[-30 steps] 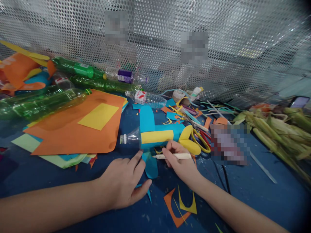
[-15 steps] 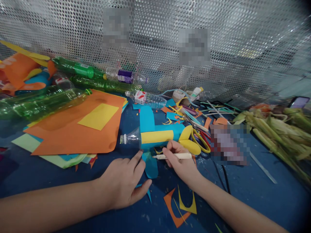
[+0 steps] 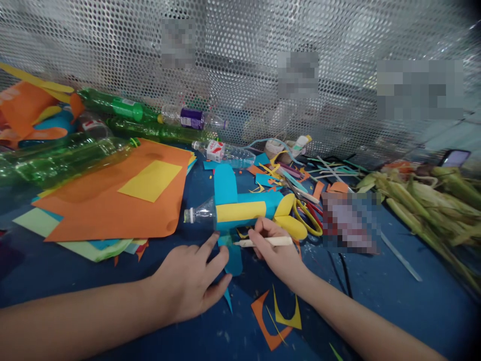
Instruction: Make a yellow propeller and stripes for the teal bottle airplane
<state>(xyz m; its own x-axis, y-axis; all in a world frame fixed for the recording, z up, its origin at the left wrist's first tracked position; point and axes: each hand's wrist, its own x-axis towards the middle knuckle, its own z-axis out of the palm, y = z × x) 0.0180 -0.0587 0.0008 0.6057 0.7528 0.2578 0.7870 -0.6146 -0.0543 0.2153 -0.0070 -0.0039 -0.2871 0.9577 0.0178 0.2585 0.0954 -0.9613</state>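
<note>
A clear plastic bottle (image 3: 204,212) lies on its side, wrapped in blue paper with a yellow strip (image 3: 241,211) along it. One blue paper wing (image 3: 225,182) points away from me; the other wing (image 3: 235,263) lies on the near side. My left hand (image 3: 190,283) rests palm down with its fingers apart, fingertips at the near wing and the bottle's edge. Between the fingers and thumb of my right hand (image 3: 276,250) is a slim white pen (image 3: 281,241), its thin tip at the near wing. Two yellow paper fins (image 3: 289,226) are at the bottle's rear.
Orange paper sheets (image 3: 150,220) are stacked at left, below green bottles (image 3: 78,155). Scissors with yellow handles (image 3: 313,223) and paper scraps lie beyond the fins. Cut orange scraps (image 3: 268,331) lie in front. Corn husks (image 3: 424,200) are at right, and a perforated metal panel (image 3: 240,50) stands behind.
My left thumb has moved up toward the near wing and the index finger. The pen stays at the wing in my right hand. The whole view has shifted slightly.
</note>
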